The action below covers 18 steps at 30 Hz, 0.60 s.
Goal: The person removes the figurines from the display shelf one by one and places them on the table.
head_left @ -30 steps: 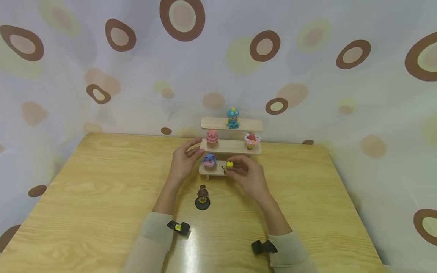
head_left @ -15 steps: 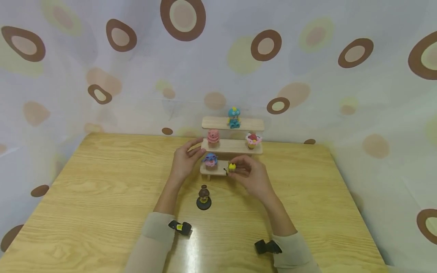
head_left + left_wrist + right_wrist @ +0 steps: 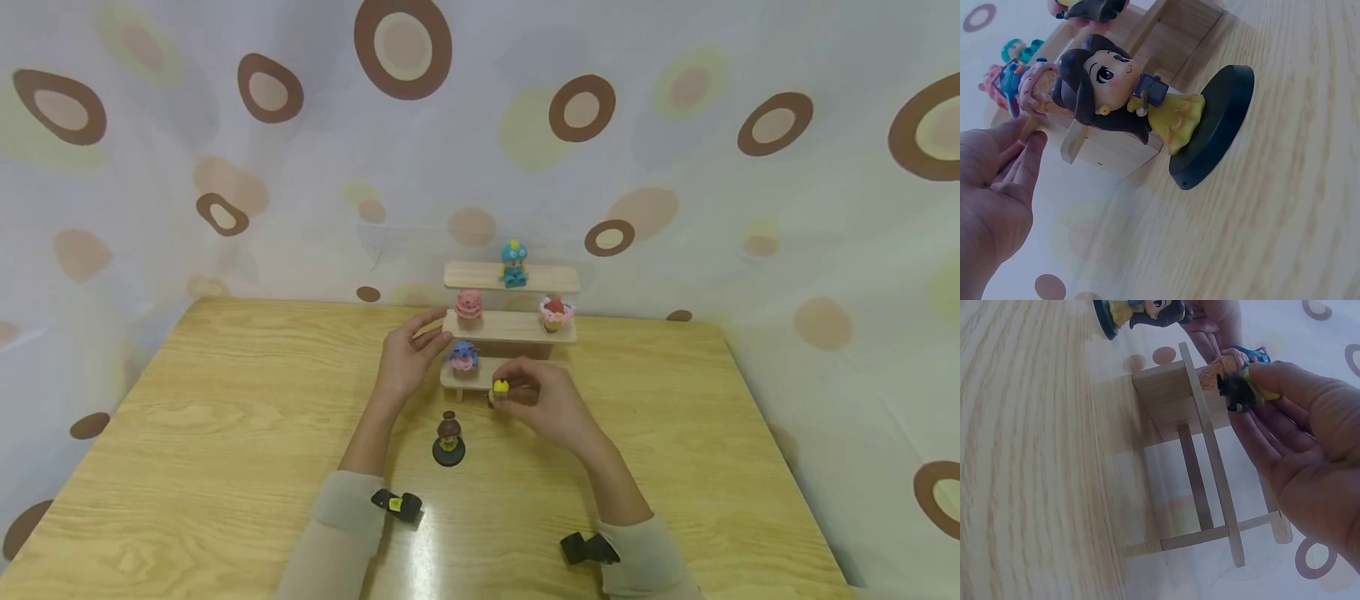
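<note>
In the head view my right hand [image 3: 543, 404] pinches a small yellow-topped figurine [image 3: 500, 387] just in front of the lowest tier of a wooden display shelf [image 3: 510, 326]. The right wrist view shows black and yellow parts of this figurine [image 3: 1241, 392] between thumb and fingers, apart from the shelf. My left hand [image 3: 405, 358] grips the left end of the middle tier, thumb and fingertips around its edge. Before the shelf, a dark-haired doll figurine in a yellow dress [image 3: 1175, 119] stands upright on a round black base [image 3: 1219, 128].
A turquoise figurine [image 3: 514, 265] sits on the top tier. The middle tier bears a pink figurine [image 3: 468, 305] at left and a pink-white ice-cream-like figurine [image 3: 556, 312] at right. A blue figurine [image 3: 463, 357] stands at the lowest tier's left. Behind the table [image 3: 247, 417] hangs a patterned cloth [image 3: 322, 167].
My right hand has brought the yellow-topped figurine from over the lowest tier toward me, to just before its front edge. The left hand stays at the middle tier's left end.
</note>
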Available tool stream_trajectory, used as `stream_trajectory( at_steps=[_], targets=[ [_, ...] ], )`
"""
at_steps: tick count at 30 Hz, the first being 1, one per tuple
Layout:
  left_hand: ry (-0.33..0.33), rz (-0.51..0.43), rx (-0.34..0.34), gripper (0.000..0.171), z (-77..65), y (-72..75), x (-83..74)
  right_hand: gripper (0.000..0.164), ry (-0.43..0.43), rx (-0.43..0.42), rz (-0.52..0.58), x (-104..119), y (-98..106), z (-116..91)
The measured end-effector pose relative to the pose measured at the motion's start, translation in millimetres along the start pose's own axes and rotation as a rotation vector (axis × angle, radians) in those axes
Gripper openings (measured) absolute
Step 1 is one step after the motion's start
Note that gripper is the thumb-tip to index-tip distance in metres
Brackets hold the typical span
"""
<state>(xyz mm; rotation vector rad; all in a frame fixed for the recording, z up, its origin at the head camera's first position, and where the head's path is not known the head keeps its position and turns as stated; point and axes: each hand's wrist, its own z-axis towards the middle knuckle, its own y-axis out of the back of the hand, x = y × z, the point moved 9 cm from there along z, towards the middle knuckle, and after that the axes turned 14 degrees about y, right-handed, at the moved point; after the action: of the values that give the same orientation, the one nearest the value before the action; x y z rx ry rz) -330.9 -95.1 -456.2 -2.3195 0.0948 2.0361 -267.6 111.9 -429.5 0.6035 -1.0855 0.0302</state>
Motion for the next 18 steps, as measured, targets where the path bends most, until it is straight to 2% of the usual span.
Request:
stream_trajectory(
  at_steps=[11,18],
  targets=[
    [-0.005,0.028,-0.007,0.049,-1.7,-1.1,1.9,0.028,0.009,0.176,0.102,1,-16,-7],
    [-0.004,0.001,-0.007,0.046,0.0,-1.2,1.5,0.028,0.021,0.269,0.019,-3,-27,-9]
  ],
)
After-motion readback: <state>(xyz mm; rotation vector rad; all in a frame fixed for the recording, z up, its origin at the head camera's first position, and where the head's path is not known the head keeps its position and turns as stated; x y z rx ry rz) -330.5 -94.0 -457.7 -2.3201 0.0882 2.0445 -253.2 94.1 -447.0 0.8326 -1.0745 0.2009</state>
